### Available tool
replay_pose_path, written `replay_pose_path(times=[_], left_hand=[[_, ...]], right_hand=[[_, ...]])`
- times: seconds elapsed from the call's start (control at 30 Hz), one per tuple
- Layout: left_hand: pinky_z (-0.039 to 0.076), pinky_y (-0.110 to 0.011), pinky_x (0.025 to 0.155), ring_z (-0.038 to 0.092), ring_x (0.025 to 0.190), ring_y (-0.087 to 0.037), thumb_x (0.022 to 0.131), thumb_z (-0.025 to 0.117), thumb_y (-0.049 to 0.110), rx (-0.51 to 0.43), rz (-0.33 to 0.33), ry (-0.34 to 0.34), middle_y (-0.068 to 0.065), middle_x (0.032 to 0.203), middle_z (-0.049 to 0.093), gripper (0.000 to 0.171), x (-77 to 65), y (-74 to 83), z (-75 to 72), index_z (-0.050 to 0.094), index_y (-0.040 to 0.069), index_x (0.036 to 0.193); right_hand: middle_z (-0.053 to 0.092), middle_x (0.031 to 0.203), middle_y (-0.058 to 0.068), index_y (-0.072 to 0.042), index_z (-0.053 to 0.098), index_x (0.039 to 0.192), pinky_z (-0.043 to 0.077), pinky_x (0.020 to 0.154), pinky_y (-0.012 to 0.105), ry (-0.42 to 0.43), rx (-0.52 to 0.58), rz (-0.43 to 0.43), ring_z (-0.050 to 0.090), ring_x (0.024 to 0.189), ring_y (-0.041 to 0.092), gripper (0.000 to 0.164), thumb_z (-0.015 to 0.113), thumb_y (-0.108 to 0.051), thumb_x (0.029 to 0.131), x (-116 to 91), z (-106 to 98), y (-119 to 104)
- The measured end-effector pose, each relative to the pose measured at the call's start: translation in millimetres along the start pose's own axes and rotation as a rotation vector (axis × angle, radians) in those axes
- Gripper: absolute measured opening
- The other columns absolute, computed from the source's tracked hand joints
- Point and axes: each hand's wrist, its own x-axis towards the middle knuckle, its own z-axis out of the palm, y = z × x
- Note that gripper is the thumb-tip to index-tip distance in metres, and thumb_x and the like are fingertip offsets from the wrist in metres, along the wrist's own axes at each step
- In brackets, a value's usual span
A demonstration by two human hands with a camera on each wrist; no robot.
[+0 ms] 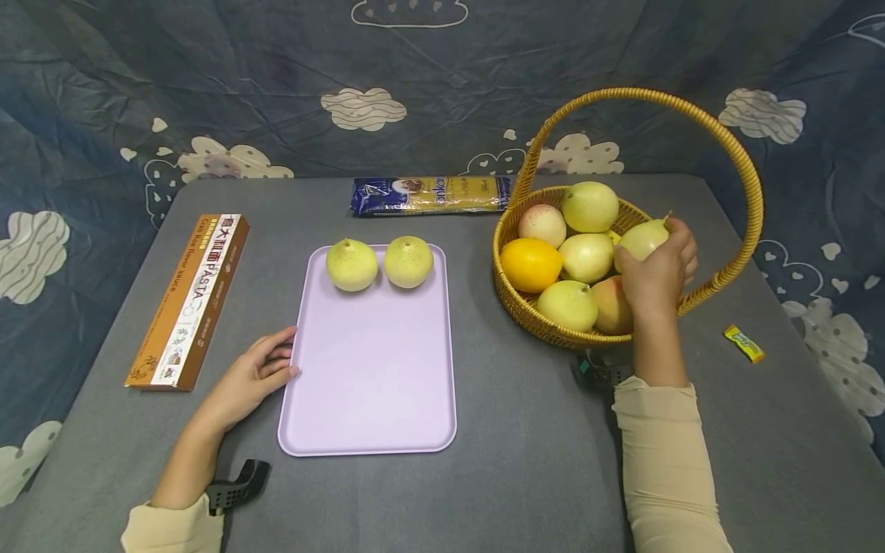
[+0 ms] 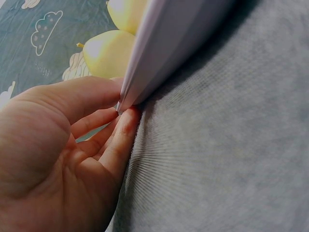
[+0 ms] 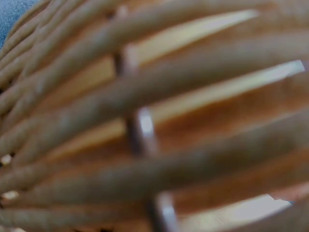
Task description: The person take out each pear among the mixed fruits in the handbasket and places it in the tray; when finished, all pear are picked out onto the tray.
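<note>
My left hand (image 1: 252, 376) pinches the left rim of a lilac tray (image 1: 369, 369). In the left wrist view the thumb lies over the tray's rim (image 2: 133, 72), with fingertips against its underside. Two yellow-green pears, one on the left (image 1: 352, 265) and one on the right (image 1: 409, 262), sit at the tray's far end. Over the right side of a wicker basket (image 1: 528, 315), my right hand (image 1: 653, 276) grips a pale green pear (image 1: 643, 240) with its stem up. Basket weave (image 3: 145, 87) fills the right wrist view, where the hand is hidden.
More fruit fills the basket: an orange-yellow fruit (image 1: 531, 265), a reddish one (image 1: 542, 225) and several pears. Its tall handle (image 1: 747, 177) arches above. A pasta box (image 1: 187, 303) lies left, a pasta packet (image 1: 432, 195) at the back, a small yellow wrapper (image 1: 744, 343) at right.
</note>
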Motion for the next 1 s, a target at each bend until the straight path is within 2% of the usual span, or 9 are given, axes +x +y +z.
replay_pose_path(times=[0.27, 0.47, 0.6, 0.77, 0.87, 1.0], left_hand=[[0.043, -0.008, 0.081, 0.046, 0.096, -0.002, 0.082, 0.060, -0.006, -0.011, 0.000, 0.002, -0.024, 0.113, 0.042, 0.057, 0.1, -0.6, 0.3, 0.035, -0.010, 0.132], [0.043, -0.008, 0.081, 0.046, 0.096, -0.001, 0.081, 0.060, -0.007, -0.010, 0.011, 0.002, -0.025, 0.113, 0.042, 0.056, 0.3, -0.3, 0.2, 0.035, -0.010, 0.132], [0.043, -0.008, 0.081, 0.046, 0.096, -0.001, 0.082, 0.060, -0.007, -0.004, 0.012, 0.002, -0.024, 0.114, 0.042, 0.057, 0.5, 0.2, 0.2, 0.035, -0.010, 0.132], [0.043, -0.008, 0.081, 0.046, 0.096, -0.001, 0.082, 0.061, -0.006, 0.006, 0.007, 0.000, -0.024, 0.113, 0.042, 0.057, 0.1, -0.3, 0.1, 0.034, -0.009, 0.132], [0.043, -0.008, 0.081, 0.046, 0.096, -0.001, 0.082, 0.061, -0.006, 0.006, 0.004, 0.001, -0.024, 0.113, 0.042, 0.057, -0.1, -0.4, 0.1, 0.034, -0.009, 0.132], [0.042, -0.008, 0.082, 0.045, 0.097, -0.002, 0.081, 0.061, -0.007, 0.006, 0.005, 0.002, -0.023, 0.113, 0.042, 0.057, 0.4, 0.1, 0.1, 0.035, -0.009, 0.132]], right_hand=[[0.006, 0.143, 0.003, -0.022, 0.012, 0.142, 0.023, 0.100, 0.043, 0.007, -0.004, -0.016, 0.014, 0.125, 0.028, 0.083, 0.064, -0.017, 0.077, 1, 0, -1], [0.009, 0.140, 0.005, -0.022, 0.015, 0.143, 0.030, 0.096, 0.044, 0.028, 0.007, -0.099, 0.011, 0.126, 0.024, 0.086, 0.061, -0.009, 0.072, 0, 0, -1], [0.012, 0.135, 0.007, -0.023, 0.022, 0.140, 0.034, 0.090, 0.045, 0.037, 0.019, -0.139, 0.016, 0.122, 0.025, 0.080, 0.060, -0.010, 0.071, -2, -1, -3], [0.016, 0.137, 0.008, -0.028, 0.022, 0.138, 0.034, 0.089, 0.047, 0.033, 0.035, -0.153, 0.020, 0.121, 0.026, 0.078, 0.062, -0.017, 0.072, -8, -3, -8], [0.022, 0.138, 0.007, -0.028, 0.023, 0.138, 0.033, 0.091, 0.046, 0.046, 0.049, -0.196, 0.022, 0.121, 0.026, 0.079, 0.065, -0.021, 0.072, -13, -5, -14], [0.030, 0.134, 0.002, -0.026, 0.028, 0.136, 0.032, 0.093, 0.039, 0.091, 0.124, -0.277, 0.025, 0.120, 0.020, 0.079, 0.070, -0.022, 0.069, -22, -7, -26]])
